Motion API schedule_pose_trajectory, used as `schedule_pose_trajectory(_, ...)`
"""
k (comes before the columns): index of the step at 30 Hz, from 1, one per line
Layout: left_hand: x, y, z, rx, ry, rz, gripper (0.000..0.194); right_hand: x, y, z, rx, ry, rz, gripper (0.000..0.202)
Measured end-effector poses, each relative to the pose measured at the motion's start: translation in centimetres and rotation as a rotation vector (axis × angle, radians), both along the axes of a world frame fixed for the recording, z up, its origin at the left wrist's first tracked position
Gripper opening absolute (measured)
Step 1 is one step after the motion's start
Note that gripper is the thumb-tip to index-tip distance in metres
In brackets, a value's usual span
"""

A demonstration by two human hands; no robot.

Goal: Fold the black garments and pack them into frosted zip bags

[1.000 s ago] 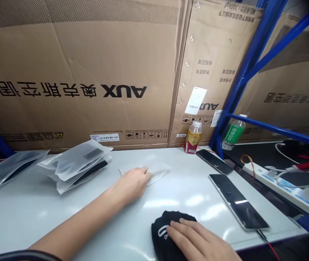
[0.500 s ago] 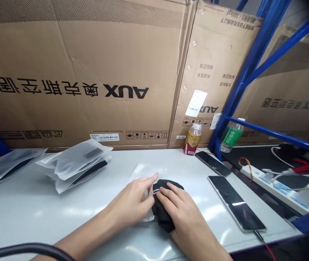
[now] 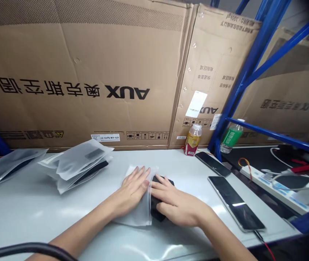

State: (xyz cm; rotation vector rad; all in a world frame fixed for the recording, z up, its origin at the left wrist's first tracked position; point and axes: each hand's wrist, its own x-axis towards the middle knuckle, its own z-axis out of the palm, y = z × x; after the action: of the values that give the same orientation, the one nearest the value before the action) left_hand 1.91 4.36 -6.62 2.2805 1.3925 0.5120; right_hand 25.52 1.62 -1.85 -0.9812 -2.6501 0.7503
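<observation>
A frosted plastic bag (image 3: 142,217) lies flat on the white table in front of me. My left hand (image 3: 132,190) rests on it, palm down with fingers stretched out. At the bag's right edge lies a folded black cloth item (image 3: 157,214), which looks like a garment; how much of it is inside the bag I cannot tell. Across this black cloth lies my right hand (image 3: 173,203), fingers extended and their tips at the bag's edge. The palm hides part of the cloth.
Several filled frosted bags (image 3: 81,159) lie at the left, with another bag (image 3: 10,168) beyond them. On the right are two phones (image 3: 236,203), a drink bottle (image 3: 193,140) and a power strip (image 3: 276,186). Large cartons (image 3: 75,54) and a blue rack post (image 3: 241,87) stand behind.
My left hand has flattened onto the bag, which now lies smoother and shows more. The black cloth has shifted left against the bag's edge, with my right hand turned more sideways over it.
</observation>
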Motion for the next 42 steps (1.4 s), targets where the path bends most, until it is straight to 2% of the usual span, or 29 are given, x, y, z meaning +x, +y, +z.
schedule_pose_trajectory(2,-0.1,0.3,-1.0,-0.059,0.007,-0.02,0.063,-0.2,0.4,-0.8,0.067,0.075,-0.04,0.057)
schedule_pose_trajectory(4,0.2,0.1,-1.5,-0.062,0.012,-0.038,0.066,-1.3,0.5,-2.0,0.171,0.173,-0.169,0.05)
schedule_pose_trajectory(7,0.9,-0.5,-1.4,-0.058,0.029,-0.058,0.071,-3.6,0.2,-3.7,0.237,0.269,-0.401,0.048)
schedule_pose_trajectory(10,1.2,-0.9,-0.9,-0.06,0.02,-0.061,0.071,-4.3,-0.2,-4.0,0.22,0.312,-0.509,0.038)
schedule_pose_trajectory(11,1.2,-0.9,-0.8,-0.055,0.013,-0.062,0.07,-4.0,-0.2,-3.7,0.209,0.326,-0.503,0.033)
schedule_pose_trajectory(13,1.0,-0.6,-0.8,-0.037,0.0,-0.053,0.07,-2.5,-0.2,-2.9,0.173,0.307,-0.365,0.029)
schedule_pose_trajectory(15,0.9,-0.3,-0.9,-0.034,-0.001,-0.035,0.07,-0.6,-0.1,-2.0,0.128,0.219,-0.146,0.039)
schedule_pose_trajectory(17,0.9,0.0,-1.0,-0.048,0.0,-0.024,0.072,0.5,-0.1,-1.5,0.121,0.123,-0.007,0.049)
schedule_pose_trajectory(18,1.1,0.0,-1.0,-0.059,-0.002,-0.025,0.072,0.5,-0.2,-1.5,0.144,0.09,0.004,0.048)
schedule_pose_trajectory(21,1.8,0.0,-0.9,-0.074,-0.018,-0.027,0.072,-1.5,-0.7,-2.0,0.263,0.045,-0.094,0.041)
schedule_pose_trajectory(23,2.1,-0.1,-0.7,-0.063,-0.032,-0.018,0.072,-3.4,-1.0,-2.4,0.304,0.02,-0.206,0.051)
schedule_pose_trajectory(25,2.0,-0.1,-0.2,-0.034,-0.048,-0.009,0.072,-4.5,-1.0,-2.4,0.271,0.028,-0.256,0.067)
schedule_pose_trajectory(27,1.4,0.0,0.6,0.022,-0.069,-0.003,0.071,-4.1,-0.6,-1.9,0.149,0.068,-0.168,0.082)
schedule_pose_trajectory(29,0.6,0.2,1.5,0.076,-0.074,0.0,0.071,-2.3,0.0,-1.2,0.005,0.128,-0.006,0.093)
schedule_pose_trajectory(31,-0.3,0.4,2.4,0.084,-0.039,-0.02,0.07,-0.2,0.5,-0.7,-0.042,0.209,0.053,0.091)
schedule_pose_trajectory(35,-1.1,0.7,3.6,-0.006,0.006,-0.107,0.071,1.9,1.3,-1.3,0.194,0.24,-0.095,0.084)
schedule_pose_trajectory(37,-0.9,0.3,3.8,-0.037,0.009,-0.15,0.071,1.6,1.9,-2.0,0.307,0.181,-0.07,0.089)
schedule_pose_trajectory(40,0.1,-1.2,3.9,0.025,0.152,-0.179,0.097,0.5,2.7,-3.0,0.367,0.111,0.01,0.086)
schedule_pose_trajectory(42,0.9,-2.2,3.9,0.121,0.267,-0.1,0.105,0.1,3.0,-3.5,0.393,0.094,-0.012,0.078)
